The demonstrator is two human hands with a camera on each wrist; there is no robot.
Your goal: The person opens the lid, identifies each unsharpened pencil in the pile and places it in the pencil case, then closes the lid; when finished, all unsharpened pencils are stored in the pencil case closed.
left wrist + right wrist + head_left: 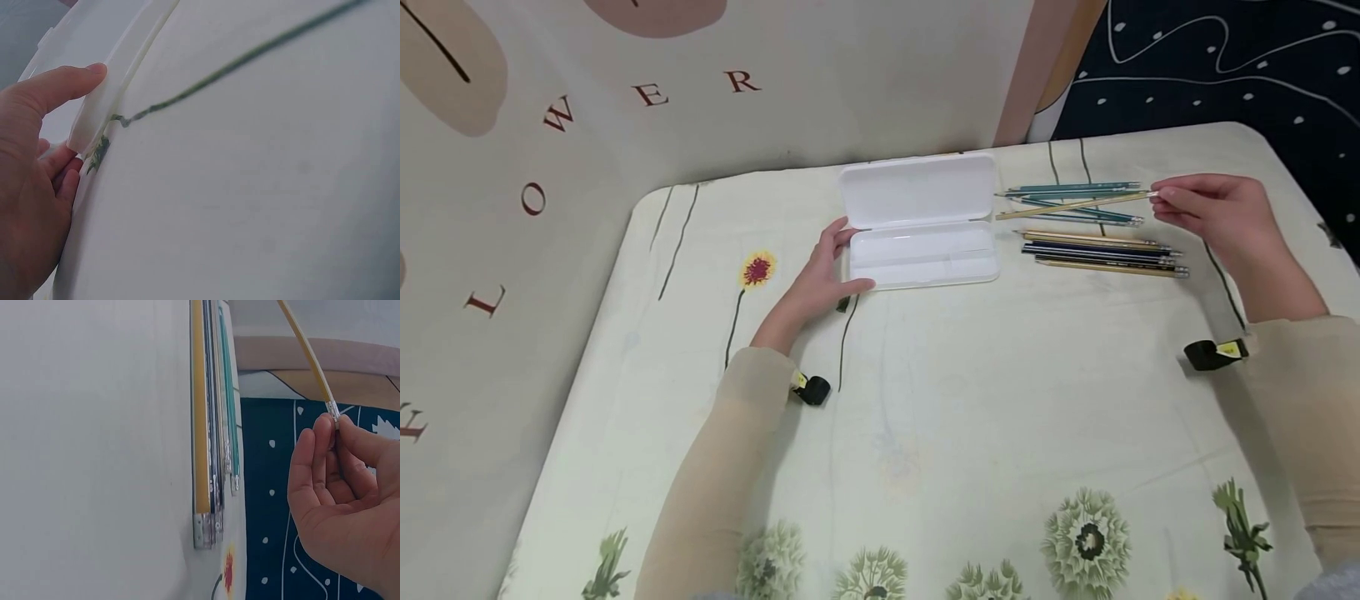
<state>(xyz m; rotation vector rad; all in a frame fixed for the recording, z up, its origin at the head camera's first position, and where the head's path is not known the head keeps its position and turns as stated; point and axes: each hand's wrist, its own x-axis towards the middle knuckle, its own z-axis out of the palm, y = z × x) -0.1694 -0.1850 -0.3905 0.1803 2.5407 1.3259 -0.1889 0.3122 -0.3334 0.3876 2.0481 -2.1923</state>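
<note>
An open white pencil case (925, 254) lies on the table with its lid tilted back. My left hand (812, 283) holds the case at its left end, the thumb on the front rim; in the left wrist view that thumb rests on the case edge (100, 112). My right hand (1232, 221) pinches a yellow pencil (1075, 206) by its eraser end, above several green pencils (1075, 190). The right wrist view shows this pencil (309, 353) between the thumb and fingers of my hand (344, 487).
Nearer than the green pencils, a row of yellow and dark pencils (1101, 254) lies right of the case. The table has a flowered cloth (962, 400). A pale lettered backdrop (850, 83) stands behind, and a dark patterned cloth (1225, 67) is at the back right.
</note>
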